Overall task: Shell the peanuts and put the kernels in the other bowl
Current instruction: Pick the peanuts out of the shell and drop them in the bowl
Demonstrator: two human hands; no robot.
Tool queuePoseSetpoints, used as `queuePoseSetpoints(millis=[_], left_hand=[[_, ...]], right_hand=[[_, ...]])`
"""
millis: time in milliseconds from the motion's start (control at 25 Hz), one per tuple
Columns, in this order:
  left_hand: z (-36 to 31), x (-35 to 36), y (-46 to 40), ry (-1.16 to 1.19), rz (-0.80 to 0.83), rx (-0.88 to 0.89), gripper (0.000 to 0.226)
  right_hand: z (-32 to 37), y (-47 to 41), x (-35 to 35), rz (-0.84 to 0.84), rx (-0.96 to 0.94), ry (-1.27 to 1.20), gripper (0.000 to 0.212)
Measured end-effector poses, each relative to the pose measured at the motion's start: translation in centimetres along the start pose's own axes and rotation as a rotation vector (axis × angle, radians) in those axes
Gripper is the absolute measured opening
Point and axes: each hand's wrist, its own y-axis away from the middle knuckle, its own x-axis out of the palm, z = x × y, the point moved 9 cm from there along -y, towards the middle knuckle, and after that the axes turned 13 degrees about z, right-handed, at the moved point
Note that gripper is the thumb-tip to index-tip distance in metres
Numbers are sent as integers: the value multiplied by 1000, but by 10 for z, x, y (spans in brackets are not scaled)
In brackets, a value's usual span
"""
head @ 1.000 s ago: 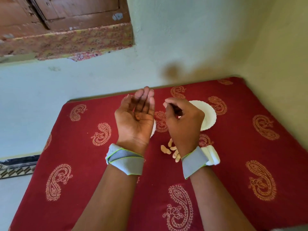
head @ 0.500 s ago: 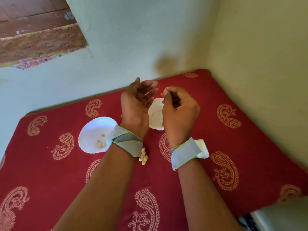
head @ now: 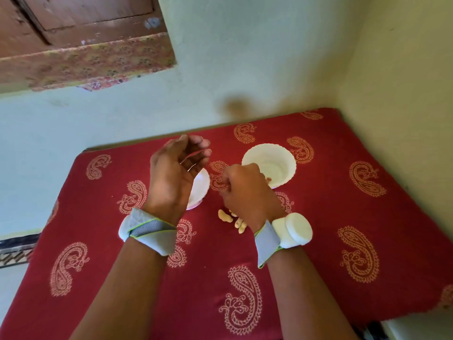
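My left hand (head: 175,173) is raised palm up with its fingers loosely cupped, above a white bowl (head: 199,190) that it mostly hides. What lies in the palm I cannot see. My right hand (head: 246,192) is lower, fingers curled, at the near rim of a second white bowl (head: 272,158). At its fingertips a small reddish kernel (head: 269,179) shows just over that rim. Several unshelled peanuts (head: 225,216) lie on the red cloth between my wrists, partly under my right wrist.
The bowls stand on a table covered with a red paisley cloth (head: 343,217), set into a wall corner at the back and right. A wooden window frame (head: 81,33) sits high on the left wall. Both wrists wear grey bands.
My right hand has left the left palm and dropped to the right bowl's rim. The left hand stays raised and cupped. The camera view has shifted.
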Motion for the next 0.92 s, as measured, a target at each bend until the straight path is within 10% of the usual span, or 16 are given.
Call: queuePoseSetpoints(millis=[440,920], left_hand=[[-10,-23,14,-126,-6,48,30],[-16,-10,27,-610,143,114,29]], right_hand=[[1,3,15,-10,267,8,29],[36,12,-29,-458,-278,-303,9]])
